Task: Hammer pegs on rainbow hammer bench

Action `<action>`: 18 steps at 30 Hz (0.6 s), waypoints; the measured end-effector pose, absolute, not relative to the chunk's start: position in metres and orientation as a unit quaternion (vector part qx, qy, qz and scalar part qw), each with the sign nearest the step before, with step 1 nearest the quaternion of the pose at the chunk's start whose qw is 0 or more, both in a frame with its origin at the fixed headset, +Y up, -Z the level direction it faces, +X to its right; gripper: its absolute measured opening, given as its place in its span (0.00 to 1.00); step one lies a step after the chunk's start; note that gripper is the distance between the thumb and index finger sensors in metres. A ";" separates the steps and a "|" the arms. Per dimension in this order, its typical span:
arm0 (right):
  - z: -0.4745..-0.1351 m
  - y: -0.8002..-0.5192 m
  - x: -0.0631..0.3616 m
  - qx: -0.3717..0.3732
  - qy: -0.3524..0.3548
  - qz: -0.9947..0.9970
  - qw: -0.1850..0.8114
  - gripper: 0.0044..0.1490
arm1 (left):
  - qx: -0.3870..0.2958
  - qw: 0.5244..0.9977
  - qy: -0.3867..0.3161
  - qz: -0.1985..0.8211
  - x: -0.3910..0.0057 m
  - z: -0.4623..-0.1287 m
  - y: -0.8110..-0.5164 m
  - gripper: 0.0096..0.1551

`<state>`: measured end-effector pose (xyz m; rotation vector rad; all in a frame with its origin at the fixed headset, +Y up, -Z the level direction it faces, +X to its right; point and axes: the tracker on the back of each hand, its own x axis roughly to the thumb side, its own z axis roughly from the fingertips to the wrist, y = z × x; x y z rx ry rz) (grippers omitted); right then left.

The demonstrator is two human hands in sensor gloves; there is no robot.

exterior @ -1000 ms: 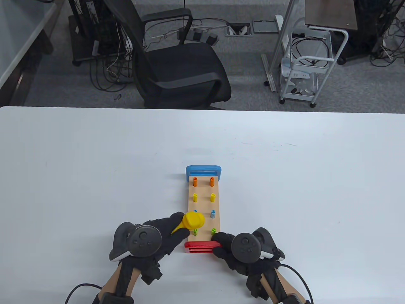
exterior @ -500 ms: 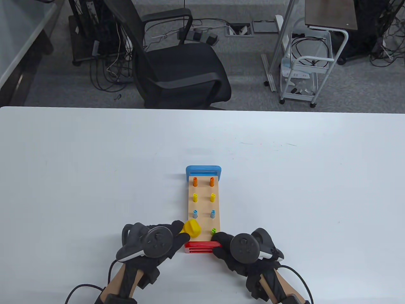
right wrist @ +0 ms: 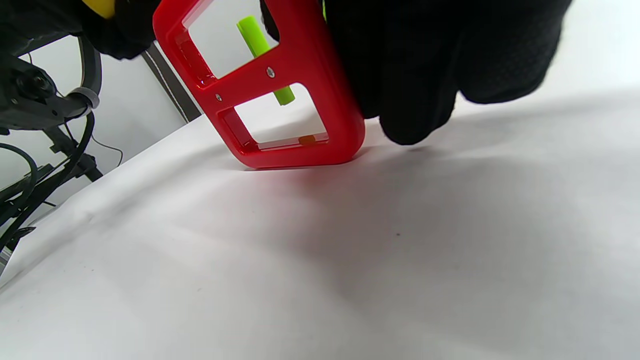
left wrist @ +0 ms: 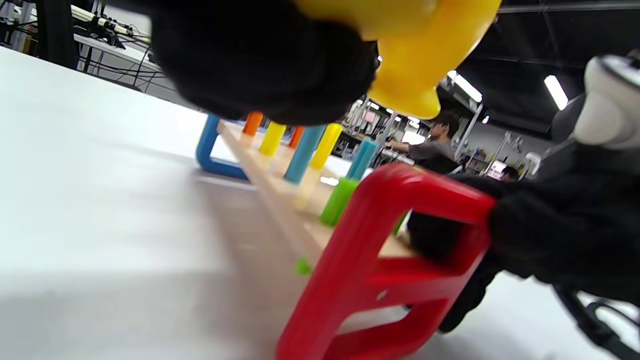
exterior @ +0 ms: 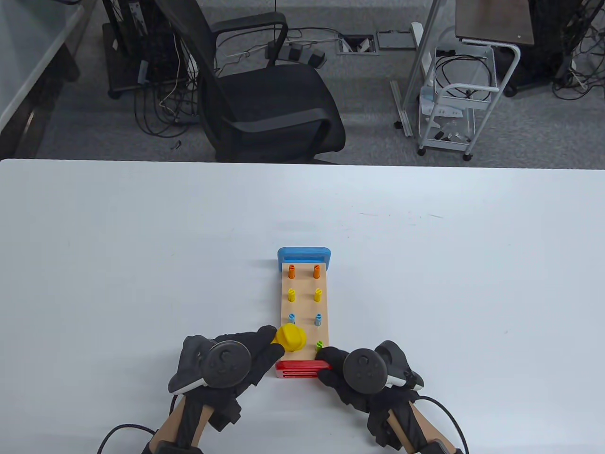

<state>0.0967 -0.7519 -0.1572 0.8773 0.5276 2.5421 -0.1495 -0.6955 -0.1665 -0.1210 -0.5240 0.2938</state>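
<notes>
The hammer bench (exterior: 304,302) is a wooden board with a blue far end (exterior: 303,254) and a red near end (exterior: 302,369), carrying pairs of orange, yellow, blue and green pegs. My left hand (exterior: 257,347) grips the yellow hammer (exterior: 291,337), whose head hovers over the near-left green peg and hides it from the table view. In the left wrist view the hammer head (left wrist: 415,60) is raised above the green peg (left wrist: 338,201). My right hand (exterior: 333,362) grips the red end's right corner, also in the right wrist view (right wrist: 290,85). A green peg's lower end (right wrist: 265,60) pokes below the board.
The bench stands near the front middle of the white table (exterior: 142,265). A black office chair (exterior: 264,94) and a white cart (exterior: 453,109) stand beyond the table's far edge.
The hammer came down on the near-left green peg half a second ago and has now lifted slightly again. My right hand has kept its hold on the red end.
</notes>
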 end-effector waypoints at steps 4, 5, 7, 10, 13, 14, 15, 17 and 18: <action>-0.157 -0.752 0.097 0.313 0.189 0.909 0.199 0.39 | -0.060 0.956 -0.246 0.146 -0.150 -0.171 -0.703 0.40; -0.157 -0.752 0.096 0.313 0.189 0.909 0.199 0.39 | -0.076 0.954 -0.258 0.130 -0.151 -0.168 -0.694 0.40; -0.157 -0.752 0.096 0.313 0.191 0.909 0.199 0.39 | -0.024 0.953 -0.260 0.155 -0.153 -0.164 -0.688 0.40; -0.157 -0.753 0.096 0.313 0.190 0.909 0.200 0.39 | -0.037 0.955 -0.258 0.140 -0.148 -0.166 -0.698 0.40; -0.157 -0.753 0.096 0.313 0.190 0.909 0.200 0.39 | -0.053 0.959 -0.259 0.103 -0.144 -0.167 -0.704 0.40; -0.157 -0.753 0.096 0.312 0.190 0.909 0.200 0.39 | -0.048 0.958 -0.260 0.108 -0.141 -0.166 -0.701 0.39; -0.157 -0.753 0.096 0.312 0.191 0.909 0.201 0.39 | -0.057 0.956 -0.270 0.098 -0.142 -0.164 -0.693 0.39; -0.157 -0.753 0.096 0.312 0.190 0.909 0.200 0.39 | 0.001 0.951 -0.270 0.149 -0.144 -0.159 -0.687 0.40; -0.157 -0.753 0.096 0.312 0.190 0.909 0.201 0.39 | 0.013 0.946 -0.271 0.176 -0.144 -0.159 -0.687 0.40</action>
